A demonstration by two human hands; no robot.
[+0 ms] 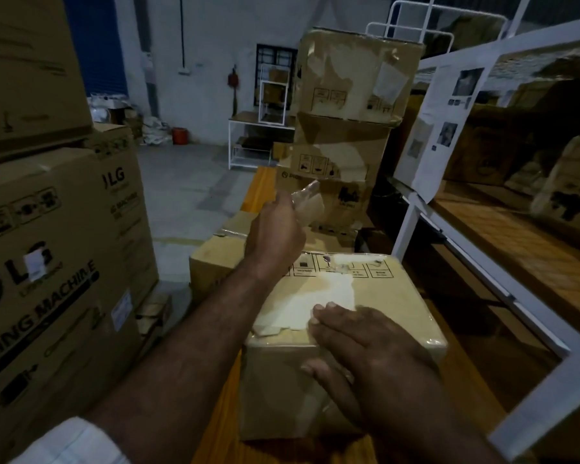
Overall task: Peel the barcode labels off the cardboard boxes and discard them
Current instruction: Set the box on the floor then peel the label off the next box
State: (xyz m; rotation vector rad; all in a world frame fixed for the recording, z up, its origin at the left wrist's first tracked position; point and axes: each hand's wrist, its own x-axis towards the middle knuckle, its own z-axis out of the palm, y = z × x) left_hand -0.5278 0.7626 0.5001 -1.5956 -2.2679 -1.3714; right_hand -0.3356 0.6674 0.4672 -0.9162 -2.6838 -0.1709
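A small cardboard box [392, 296] sits in front of me on a wooden surface. Its top shows a pale torn patch [315, 296] of label residue. My right hand [365, 356] lies flat on the box's near edge, fingers straight, pressing it down. My left hand [275, 236] is raised above and beyond the box, pinching a peeled strip of clear tape or label [310, 204] that curls upward from its fingers.
Large LG washing machine cartons [57, 262] stack on the left, one with a white sticker [37, 266]. More worn boxes [349, 128] stack straight ahead. A white metal rack [449, 229] with boxes and papers stands on the right. Another low box [215, 259] lies behind the small one.
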